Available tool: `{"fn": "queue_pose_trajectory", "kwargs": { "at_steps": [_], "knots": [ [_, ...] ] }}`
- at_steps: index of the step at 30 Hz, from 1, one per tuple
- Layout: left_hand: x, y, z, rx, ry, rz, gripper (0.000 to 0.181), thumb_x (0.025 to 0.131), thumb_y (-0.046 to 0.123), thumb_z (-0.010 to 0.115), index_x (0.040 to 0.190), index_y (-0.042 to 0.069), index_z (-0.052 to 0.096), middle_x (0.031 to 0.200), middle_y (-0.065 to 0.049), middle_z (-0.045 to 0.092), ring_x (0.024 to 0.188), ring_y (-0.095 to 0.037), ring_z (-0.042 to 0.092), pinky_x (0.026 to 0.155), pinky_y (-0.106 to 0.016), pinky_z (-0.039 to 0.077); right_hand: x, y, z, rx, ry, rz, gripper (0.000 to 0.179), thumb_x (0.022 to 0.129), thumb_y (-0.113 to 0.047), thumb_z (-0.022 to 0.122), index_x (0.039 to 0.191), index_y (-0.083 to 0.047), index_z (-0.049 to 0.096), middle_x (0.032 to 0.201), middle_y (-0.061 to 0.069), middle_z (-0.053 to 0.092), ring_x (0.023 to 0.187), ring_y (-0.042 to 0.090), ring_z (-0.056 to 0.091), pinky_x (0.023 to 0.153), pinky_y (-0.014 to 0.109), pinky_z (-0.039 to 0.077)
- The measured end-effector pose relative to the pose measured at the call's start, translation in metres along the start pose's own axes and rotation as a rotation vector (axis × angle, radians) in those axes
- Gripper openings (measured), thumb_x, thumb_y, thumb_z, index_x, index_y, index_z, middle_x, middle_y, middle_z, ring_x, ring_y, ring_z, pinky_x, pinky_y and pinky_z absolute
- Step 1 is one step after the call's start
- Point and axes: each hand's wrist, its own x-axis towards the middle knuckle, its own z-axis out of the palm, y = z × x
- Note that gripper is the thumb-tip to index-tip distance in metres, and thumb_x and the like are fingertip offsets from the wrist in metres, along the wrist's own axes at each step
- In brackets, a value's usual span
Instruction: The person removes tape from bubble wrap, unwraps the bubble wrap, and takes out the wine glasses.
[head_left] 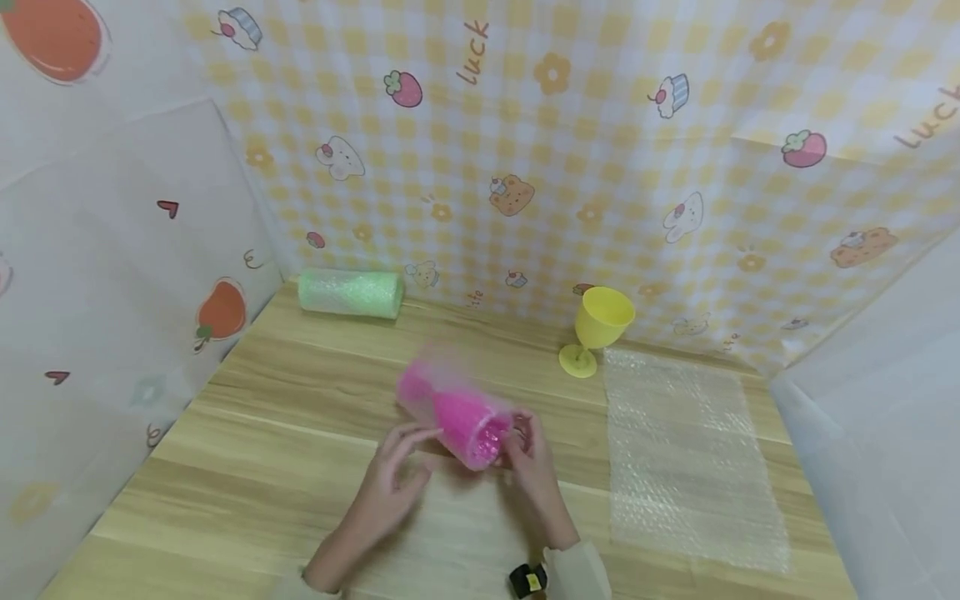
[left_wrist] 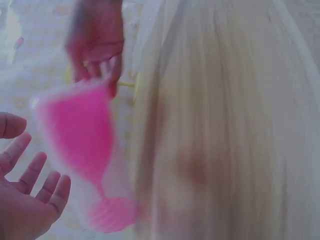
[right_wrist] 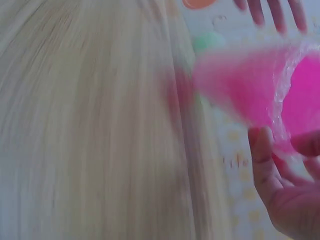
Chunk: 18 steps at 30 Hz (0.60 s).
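A pink goblet (head_left: 459, 417) wrapped in clear bubble wrap is held tilted above the table, its mouth towards me on the right. My right hand (head_left: 536, 467) pinches the wrapped rim, thumb and fingers around its edge in the right wrist view. Close to the goblet's left side is my left hand (head_left: 386, 487), fingers spread and loosely bent. In the left wrist view those fingers (left_wrist: 37, 180) stand apart from the wrap. The goblet's stem and round base (left_wrist: 114, 214) show through the plastic, blurred by motion.
A green bubble-wrapped roll-shaped bundle (head_left: 351, 293) lies at the back left. An unwrapped yellow goblet (head_left: 603, 318) stands at the back, right of centre. Beside it a flat bubble wrap sheet (head_left: 690, 458) covers the table's right part. Patterned cloth (head_left: 585, 158) hangs behind the wooden table (head_left: 225, 467).
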Motion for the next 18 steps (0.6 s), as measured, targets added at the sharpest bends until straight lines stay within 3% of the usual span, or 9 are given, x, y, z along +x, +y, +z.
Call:
{"fn": "queue_pose_trajectory", "kwargs": {
  "at_steps": [4, 7, 9, 11, 15, 18],
  "knots": [
    [0.002, 0.001, -0.013, 0.160, 0.041, 0.080, 0.037, 0.082, 0.004, 0.064, 0.118, 0.011, 0.059, 0.129, -0.011, 0.049, 0.121, -0.030, 0.037, 0.093, -0.062, 0.039, 0.000, 0.005, -0.022, -0.030, -0.123, 0.072, 0.030, 0.092, -0.003, 0.049, 0.121, -0.001, 0.039, 0.110, 0.016, 0.059, 0.070, 0.010, 0.056, 0.058, 0.024, 0.051],
    [0.006, 0.000, -0.021, 0.257, -0.005, 0.076, 0.037, 0.083, 0.011, 0.066, 0.119, 0.011, 0.058, 0.129, -0.011, 0.050, 0.122, -0.033, 0.040, 0.096, -0.061, 0.037, 0.001, 0.008, -0.035, -0.072, -0.236, 0.068, 0.031, 0.091, 0.000, 0.046, 0.122, 0.000, 0.039, 0.105, 0.016, 0.061, 0.068, 0.009, 0.056, 0.058, 0.023, 0.048],
    [0.009, -0.001, -0.024, 0.283, -0.106, 0.026, 0.040, 0.083, 0.017, 0.067, 0.122, 0.011, 0.057, 0.129, -0.010, 0.053, 0.121, -0.034, 0.044, 0.098, -0.059, 0.038, 0.003, 0.009, -0.040, -0.125, -0.290, 0.028, 0.031, 0.091, 0.001, 0.045, 0.122, 0.000, 0.043, 0.108, 0.019, 0.061, 0.075, 0.009, 0.058, 0.065, 0.024, 0.050],
    [0.012, -0.002, -0.024, 0.270, -0.259, -0.046, 0.044, 0.084, 0.024, 0.066, 0.124, 0.010, 0.055, 0.127, -0.011, 0.056, 0.119, -0.034, 0.048, 0.098, -0.056, 0.040, 0.005, 0.011, -0.042, -0.173, -0.314, -0.016, 0.031, 0.091, -0.001, 0.047, 0.122, -0.001, 0.048, 0.113, 0.020, 0.060, 0.086, 0.009, 0.059, 0.076, 0.027, 0.050],
    [0.017, -0.004, -0.017, 0.161, -0.577, -0.179, 0.060, 0.085, 0.041, 0.062, 0.133, 0.007, 0.047, 0.132, -0.016, 0.052, 0.120, -0.036, 0.050, 0.100, -0.054, 0.040, 0.008, 0.013, -0.040, -0.207, -0.314, -0.052, 0.035, 0.089, -0.007, 0.055, 0.124, -0.002, 0.052, 0.121, 0.019, 0.056, 0.105, 0.016, 0.054, 0.090, 0.033, 0.047],
    [0.017, -0.006, -0.010, 0.098, -0.687, -0.219, 0.074, 0.083, 0.049, 0.061, 0.139, 0.006, 0.038, 0.137, -0.019, 0.047, 0.122, -0.037, 0.048, 0.100, -0.054, 0.040, 0.010, 0.014, -0.038, -0.173, -0.272, -0.031, 0.038, 0.090, -0.007, 0.055, 0.126, 0.002, 0.049, 0.122, 0.022, 0.055, 0.106, 0.020, 0.055, 0.090, 0.032, 0.049]
  ]
}}
